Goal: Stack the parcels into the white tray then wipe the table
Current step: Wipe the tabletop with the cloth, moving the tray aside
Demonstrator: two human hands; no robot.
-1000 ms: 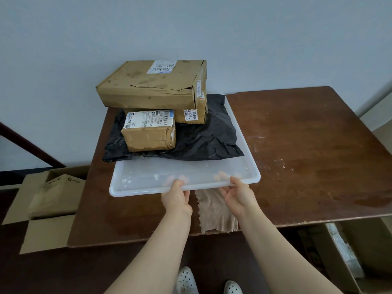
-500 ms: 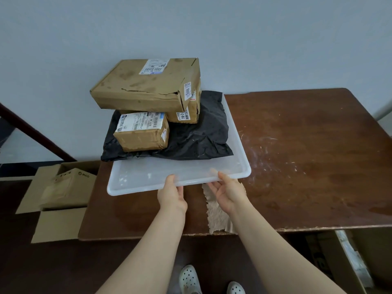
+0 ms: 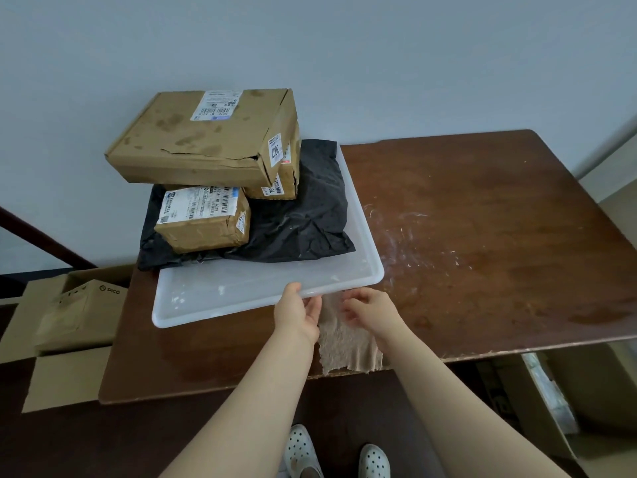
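The white tray [image 3: 241, 294] sits on the left part of the brown table [image 3: 482, 236]. In it lie a black bag parcel [image 3: 303, 222], a small taped brown parcel [image 3: 203, 219] and a big flat cardboard box [image 3: 203, 139] resting on another box [image 3: 279, 188]. My left hand [image 3: 296, 312] grips the tray's near rim. My right hand [image 3: 370, 307] is off the rim, fingers apart, just above a beige cloth [image 3: 348, 343] that lies at the table's near edge, partly under the tray.
White smears [image 3: 403, 232] mark the table right of the tray. Cardboard boxes [image 3: 79, 312] stand on the floor at the left, another open box [image 3: 551, 401] at the lower right. My shoes [image 3: 303, 450] are below the table edge.
The tray and its parcels have shifted left on the table. My right hand has let go of the rim and dropped toward the cloth, more of which shows.
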